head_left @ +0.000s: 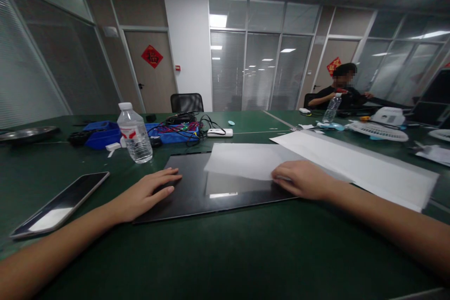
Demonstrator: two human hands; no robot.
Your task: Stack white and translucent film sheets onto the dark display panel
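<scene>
A flat, glossy dark panel (190,190), which looks like a screen, lies on the green table in front of me. My left hand (149,192) rests on its left end, fingers stretched out and holding nothing. Over the panel's upper right part is a thin white sheet (242,159), its left edge slightly raised. The curled fingers of my right hand (300,179) close on the sheet's lower edge, above the panel's right part. My fingertips there are partly hidden behind the hand. Light reflects off the panel below the sheet.
A water bottle (135,136) stands behind my left hand, and a tablet (63,204) lies left. Blue trays (101,136) with cables sit farther back. A long white folded sheet (355,164) stretches right. A person (342,91) sits across the table near a fan (381,129).
</scene>
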